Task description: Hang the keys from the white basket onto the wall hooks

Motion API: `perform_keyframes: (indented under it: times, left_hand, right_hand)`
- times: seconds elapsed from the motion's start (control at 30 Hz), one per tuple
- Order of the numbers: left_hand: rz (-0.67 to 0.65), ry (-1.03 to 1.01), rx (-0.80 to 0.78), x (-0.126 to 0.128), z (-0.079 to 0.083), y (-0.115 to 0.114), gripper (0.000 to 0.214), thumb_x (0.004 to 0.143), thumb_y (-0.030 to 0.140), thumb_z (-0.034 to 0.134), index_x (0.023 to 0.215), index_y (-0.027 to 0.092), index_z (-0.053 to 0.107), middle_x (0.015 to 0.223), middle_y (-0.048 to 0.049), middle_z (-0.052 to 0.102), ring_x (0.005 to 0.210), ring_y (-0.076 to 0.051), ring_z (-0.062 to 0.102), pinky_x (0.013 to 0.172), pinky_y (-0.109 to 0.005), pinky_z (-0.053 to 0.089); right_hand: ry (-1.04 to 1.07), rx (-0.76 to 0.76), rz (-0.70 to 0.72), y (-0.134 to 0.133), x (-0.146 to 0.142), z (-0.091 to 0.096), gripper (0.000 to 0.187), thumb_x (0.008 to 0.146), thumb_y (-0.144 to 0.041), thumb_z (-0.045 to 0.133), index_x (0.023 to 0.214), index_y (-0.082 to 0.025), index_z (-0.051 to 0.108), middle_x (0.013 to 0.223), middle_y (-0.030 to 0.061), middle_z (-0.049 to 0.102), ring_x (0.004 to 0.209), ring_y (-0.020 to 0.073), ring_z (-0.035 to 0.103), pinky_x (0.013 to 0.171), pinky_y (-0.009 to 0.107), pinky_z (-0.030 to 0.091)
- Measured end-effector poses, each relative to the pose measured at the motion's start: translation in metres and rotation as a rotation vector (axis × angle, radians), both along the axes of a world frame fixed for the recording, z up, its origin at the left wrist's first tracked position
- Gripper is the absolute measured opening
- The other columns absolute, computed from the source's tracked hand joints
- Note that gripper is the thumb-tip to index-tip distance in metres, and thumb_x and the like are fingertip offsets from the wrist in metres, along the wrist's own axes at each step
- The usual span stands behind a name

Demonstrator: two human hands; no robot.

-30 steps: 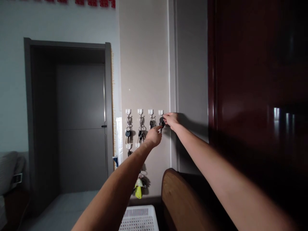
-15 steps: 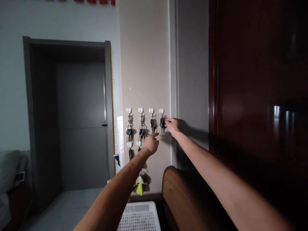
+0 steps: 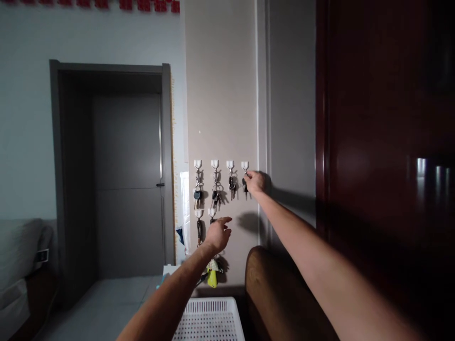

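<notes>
On the beige wall, several white hooks hold bunches of keys. My right hand (image 3: 255, 182) pinches the bunch of keys (image 3: 245, 186) that hangs under the rightmost hook (image 3: 245, 165) of the upper row. To its left hang a dark key bunch (image 3: 232, 183), another key bunch (image 3: 216, 194) and one with a round black fob (image 3: 197, 194). My left hand (image 3: 218, 233) is lower, fingers apart and holding nothing, in front of the lower row. It partly hides the keys under the second lower hook (image 3: 212, 213). A brown strap (image 3: 199, 230) hangs beside it, and a yellow tag (image 3: 212, 278) shows below.
Below the hooks stands a white perforated basket (image 3: 209, 303). A brown wooden rounded panel (image 3: 265, 284) rises at its right. A grey door (image 3: 126, 189) is at the left, a dark red door (image 3: 369, 142) at the right.
My left hand has dropped away from the upper row of keys, fingers spreading. My right hand stays at the rightmost keys, its fingers now nearer the hook. The view has shifted slightly left.
</notes>
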State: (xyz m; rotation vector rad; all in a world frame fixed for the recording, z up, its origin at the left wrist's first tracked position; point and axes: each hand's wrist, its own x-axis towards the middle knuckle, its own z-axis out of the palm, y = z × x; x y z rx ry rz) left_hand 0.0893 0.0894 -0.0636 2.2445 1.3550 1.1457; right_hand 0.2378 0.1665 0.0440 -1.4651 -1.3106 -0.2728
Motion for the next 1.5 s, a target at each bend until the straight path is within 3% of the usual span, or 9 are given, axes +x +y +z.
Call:
perform_keyframes:
  times: [0.1, 0.23, 0.43, 0.6, 0.87, 1.03, 1.2, 1.33, 1.5]
  left_hand:
    - [-0.009, -0.034, -0.055, -0.003, -0.012, -0.004, 0.039, 0.06, 0.012, 0.04, 0.099, 0.014, 0.047, 0.093, -0.0048, 0.054, 0.076, -0.01, 0.05, 0.068, -0.018, 0.038]
    - [-0.033, -0.119, -0.191, -0.011, -0.053, -0.012, 0.037, 0.061, 0.011, 0.039, 0.097, 0.012, 0.048, 0.087, -0.0061, 0.056, 0.072, -0.01, 0.051, 0.066, -0.019, 0.039]
    - [0.009, -0.122, -0.381, -0.029, -0.136, -0.032, 0.032, 0.06, 0.009, 0.039, 0.089, 0.011, 0.051, 0.084, -0.0054, 0.057, 0.069, -0.011, 0.052, 0.065, -0.021, 0.04]
    - [0.094, -0.074, -0.51, -0.045, -0.175, -0.052, 0.032, 0.06, 0.01, 0.04, 0.091, 0.01, 0.05, 0.089, -0.0069, 0.055, 0.072, -0.011, 0.052, 0.068, -0.021, 0.039]
    - [0.147, -0.046, -0.571, -0.05, -0.197, -0.048, 0.033, 0.06, 0.01, 0.041, 0.093, 0.011, 0.049, 0.089, -0.0065, 0.056, 0.074, -0.01, 0.052, 0.067, -0.019, 0.039]
    - [0.145, -0.166, -0.388, -0.054, -0.162, -0.024, 0.026, 0.059, 0.007, 0.041, 0.083, 0.009, 0.052, 0.081, -0.0057, 0.057, 0.072, -0.011, 0.052, 0.067, -0.019, 0.039]
    - [0.266, -0.385, -0.071, -0.071, -0.051, 0.013, 0.028, 0.063, 0.019, 0.043, 0.089, 0.01, 0.049, 0.084, -0.007, 0.056, 0.07, -0.011, 0.052, 0.066, -0.02, 0.039]
    - [0.376, -0.484, 0.088, -0.069, 0.029, 0.029, 0.044, 0.061, 0.03, 0.047, 0.1, 0.012, 0.04, 0.096, -0.01, 0.051, 0.077, -0.012, 0.052, 0.064, -0.021, 0.039]
    - [0.535, -0.257, -0.012, -0.053, 0.055, 0.04, 0.04, 0.055, 0.031, 0.051, 0.092, 0.017, 0.046, 0.085, -0.0091, 0.056, 0.077, -0.021, 0.052, 0.061, -0.028, 0.039]
  right_hand:
    - [0.025, -0.019, 0.007, -0.002, 0.001, -0.008, 0.027, 0.062, -0.027, 0.047, 0.087, -0.018, 0.054, 0.078, 0.0032, 0.059, 0.07, 0.011, 0.052, 0.062, 0.019, 0.038]
    - [0.036, -0.036, 0.068, -0.02, -0.004, -0.034, 0.033, 0.063, -0.026, 0.046, 0.094, -0.018, 0.049, 0.08, 0.0028, 0.058, 0.071, 0.0106, 0.052, 0.063, 0.02, 0.038]
    - [-0.183, -0.308, 0.347, -0.057, -0.024, -0.137, 0.027, 0.063, -0.019, 0.045, 0.089, -0.017, 0.052, 0.077, 0.0026, 0.059, 0.064, 0.0106, 0.052, 0.06, 0.02, 0.038]
    - [-0.557, -0.667, 0.54, -0.087, -0.038, -0.211, 0.019, 0.059, -0.02, 0.046, 0.074, -0.02, 0.059, 0.072, 0.0024, 0.06, 0.065, 0.0132, 0.053, 0.055, 0.02, 0.036]
    - [-0.645, -0.723, 0.628, -0.095, -0.046, -0.22, 0.016, 0.056, -0.024, 0.05, 0.068, -0.021, 0.06, 0.067, 0.0017, 0.06, 0.062, 0.0137, 0.053, 0.052, 0.02, 0.035]
    - [-0.293, -0.504, 0.503, -0.064, -0.027, -0.183, 0.018, 0.062, -0.022, 0.045, 0.073, -0.017, 0.059, 0.073, 0.0042, 0.061, 0.066, 0.0133, 0.053, 0.058, 0.021, 0.038]
    - [0.063, -0.122, 0.211, -0.033, -0.005, -0.1, 0.031, 0.063, -0.028, 0.045, 0.089, -0.013, 0.051, 0.082, 0.0066, 0.057, 0.071, 0.0128, 0.052, 0.064, 0.021, 0.038]
    - [0.137, -0.054, 0.063, -0.018, 0.0, -0.051, 0.042, 0.06, -0.035, 0.046, 0.095, -0.012, 0.046, 0.087, 0.0087, 0.056, 0.077, 0.0158, 0.051, 0.063, 0.022, 0.037]
    - [0.1, -0.13, 0.029, -0.01, -0.003, -0.035, 0.039, 0.057, -0.036, 0.048, 0.088, -0.013, 0.049, 0.082, 0.0097, 0.057, 0.075, 0.0181, 0.052, 0.058, 0.023, 0.037]
